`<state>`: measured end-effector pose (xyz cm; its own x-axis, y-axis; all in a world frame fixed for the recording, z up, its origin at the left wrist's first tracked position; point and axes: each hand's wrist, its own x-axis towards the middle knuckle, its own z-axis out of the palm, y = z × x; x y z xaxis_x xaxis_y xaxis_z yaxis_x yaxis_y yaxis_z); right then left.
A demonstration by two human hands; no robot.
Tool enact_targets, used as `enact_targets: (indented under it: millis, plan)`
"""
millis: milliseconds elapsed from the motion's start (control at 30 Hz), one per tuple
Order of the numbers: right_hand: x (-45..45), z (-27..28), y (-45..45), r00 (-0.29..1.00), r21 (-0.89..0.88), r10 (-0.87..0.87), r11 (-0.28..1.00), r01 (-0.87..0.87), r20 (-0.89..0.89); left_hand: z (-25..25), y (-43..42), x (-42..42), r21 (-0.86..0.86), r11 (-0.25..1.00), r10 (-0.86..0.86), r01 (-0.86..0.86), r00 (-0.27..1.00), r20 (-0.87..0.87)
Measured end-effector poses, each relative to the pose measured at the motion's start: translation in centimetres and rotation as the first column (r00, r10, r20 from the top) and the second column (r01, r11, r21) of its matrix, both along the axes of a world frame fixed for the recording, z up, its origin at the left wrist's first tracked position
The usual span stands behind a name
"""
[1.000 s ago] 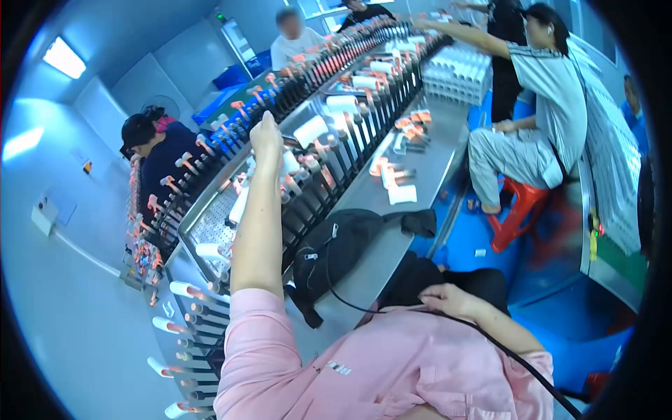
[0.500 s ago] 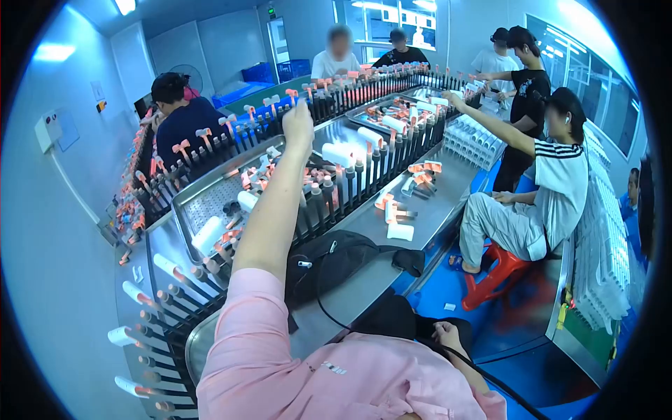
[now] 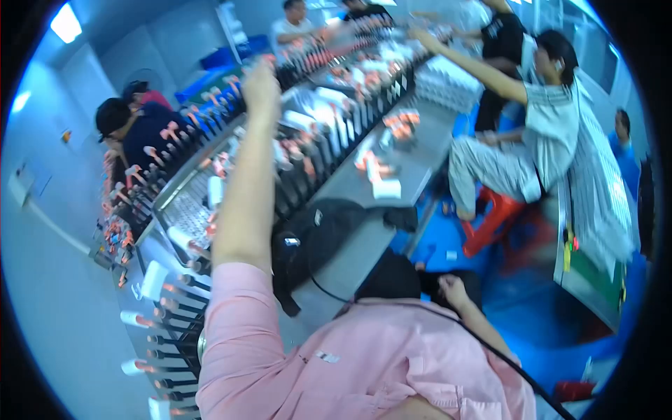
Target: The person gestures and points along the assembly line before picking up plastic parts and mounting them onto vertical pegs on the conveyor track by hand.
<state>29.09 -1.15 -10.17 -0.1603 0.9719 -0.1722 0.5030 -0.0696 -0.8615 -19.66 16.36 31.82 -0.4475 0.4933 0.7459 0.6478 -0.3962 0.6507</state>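
My left hand [image 3: 262,87] is stretched far forward over the work line, at the far row of black posts [image 3: 218,108] topped with orange-and-white pieces [image 3: 229,80]. Its fingers look pressed together, but motion blur hides what is in them. Under that forearm lie a metal tray [image 3: 183,199] and a nearer row of posts carrying white-headed pieces [image 3: 297,120]. Low down by my lap rests my right hand [image 3: 455,288], its fingers curled; whether anything is inside cannot be seen.
A black bag [image 3: 318,234] lies on the metal table [image 3: 350,269] before me, beside loose orange-and-white pieces [image 3: 374,168]. To the right, a person [image 3: 549,133] sits on a red stool [image 3: 497,217], one arm reaching to the line. Stacked white trays [image 3: 448,84] stand beyond.
The view has tilted and blurred, so the scene sits higher and further left. My left hand stays outstretched at the far row; my right hand stays by my lap.
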Motion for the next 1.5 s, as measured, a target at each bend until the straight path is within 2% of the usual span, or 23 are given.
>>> enact_targets:
  millis: [33, 67, 133, 167, 200, 267, 333, 400, 467, 600, 667, 800, 867, 933, 1000, 1033, 1133, 1200, 1267, 1367, 1433, 1467, 1500]
  plan:
    - [-0.1, 0.5, 0.0, 0.999, 0.028, 0.018, 0.999, -0.019, 0.045, 0.9, -0.6, 0.7, 0.045, 0.999, -0.013, 0.016, 0.997, -0.081]
    - [-0.6, 1.3, -0.3, 0.999, -0.029, -0.031, 0.999, 0.031, 0.009, 1.4, -1.3, 1.7, 0.102, 0.911, -0.395, 0.401, 0.773, 0.497]
    - [-0.4, 0.7, -0.8, 0.996, 0.058, -0.029, 0.998, 0.024, 0.088, -0.9, 0.1, 0.7, 0.08, 0.881, -0.45, 0.466, 0.773, 0.447]
    - [-0.4, 0.9, -1.2, 0.995, 0.037, -0.036, 0.999, 0.033, 0.089, -3.3, 2.3, -1.0, 0.001, 0.941, -0.313, 0.339, 0.866, 0.39]
    - [-0.4, 1.3, -1.5, 0.995, 0.02, -0.039, 0.999, 0.037, 0.087, -5.8, 2.9, -1.7, -0.166, 0.986, -0.031, 0.032, 0.999, 0.014]
    - [0.1, 1.6, -1.1, 0.993, -0.009, -0.05, 0.999, 0.051, 0.105, -5.1, 1.9, -2.1, -0.22, 0.975, 0.052, 0.021, 0.946, 0.319]
    - [0.9, 0.9, -1.4, 0.987, -0.061, -0.061, 0.996, 0.07, 0.146, -3.2, -0.8, -0.9, -0.085, 0.962, -0.168, 0.261, 0.805, 0.569]
    - [1.3, 0.6, -1.3, 0.982, -0.078, -0.083, 0.992, 0.097, 0.171, -1.6, -2.8, -0.5, -0.011, 0.97, -0.189, 0.242, 0.785, 0.59]
    - [1.0, 1.6, -1.0, 0.98, -0.136, -0.106, 0.982, 0.129, 0.165, -2.6, -4.6, -1.3, -0.025, 0.954, -0.24, 0.298, 0.814, 0.529]
    - [1.2, 1.2, -0.8, 0.986, -0.127, -0.097, 0.985, 0.114, 0.134, -3.4, -6.3, -2.8, -0.162, 0.97, -0.055, 0.182, 0.811, 0.583]
    - [1.9, -0.4, -0.6, 0.989, 0.131, -0.021, 0.991, 0.002, 0.145, -2.3, -7.0, -4.6, -0.108, 0.986, -0.032, 0.126, 0.782, 0.623]
    - [1.9, -0.7, 0.0, 0.998, -0.061, -0.056, 0.996, 0.059, 0.037, -0.5, -7.8, -2.0, 0.065, 0.98, -0.196, 0.19, 0.837, 0.511]
    - [2.0, -2.1, 0.3, 0.997, -0.055, -0.071, 0.996, 0.07, -0.012, -2.3, -7.0, -1.8, 0.053, 0.984, -0.18, 0.172, 0.924, 0.338]
    - [1.8, -1.3, 0.2, 0.997, -0.104, -0.079, 0.992, 0.076, -0.025, -5.6, -5.1, -3.8, -0.153, 0.978, -0.083, 0.144, 0.934, 0.348]
    - [1.9, -1.4, 0.2, 0.995, -0.097, -0.088, 0.992, 0.083, -0.044, -3.5, -6.4, -3.0, -0.154, 0.973, -0.075, 0.17, 0.869, 0.489]
    - [1.9, -1.5, 0.3, 0.992, -0.097, -0.091, 0.992, 0.083, -0.088, -2.5, -7.0, -2.5, -0.202, 0.967, -0.046, 0.157, 0.884, 0.466]
    - [1.6, -0.2, 0.3, 0.987, -0.183, -0.123, 0.978, 0.103, -0.101, 1.0, -7.7, 0.2, -0.078, 0.974, -0.146, 0.212, 0.854, 0.5]
    - [1.4, -1.0, 0.4, 0.986, -0.161, -0.11, 0.983, 0.089, -0.126, 1.4, -7.4, 1.1, 0.002, 0.961, -0.243, 0.275, 0.843, 0.479]
    - [1.6, -2.3, 0.7, 0.987, -0.122, -0.093, 0.99, 0.078, -0.127, -0.5, -5.4, -0.2, -0.01, 0.981, -0.171, 0.192, 0.895, 0.413]
    - [2.2, -3.2, 0.4, 0.988, -0.111, -0.113, 0.989, 0.102, -0.107, -5.1, -2.0, -4.2, -0.23, 0.952, 0.221, -0.203, 0.974, 0.051]
    - [2.8, -3.4, 0.3, 0.986, -0.113, -0.132, 0.986, 0.121, -0.102, -4.5, -1.9, -5.3, -0.216, 0.958, 0.2, -0.191, 0.98, 0.022]
    - [3.0, -3.5, 0.2, 0.984, -0.127, -0.139, 0.984, 0.125, -0.11, -4.1, -1.8, -5.6, -0.189, 0.98, 0.104, -0.057, 0.962, 0.252]
    - [2.9, -2.2, 0.1, 0.979, -0.19, -0.164, 0.972, 0.138, -0.123, -2.4, -2.7, -4.1, -0.168, 0.985, 0.084, -0.051, 0.976, 0.199]
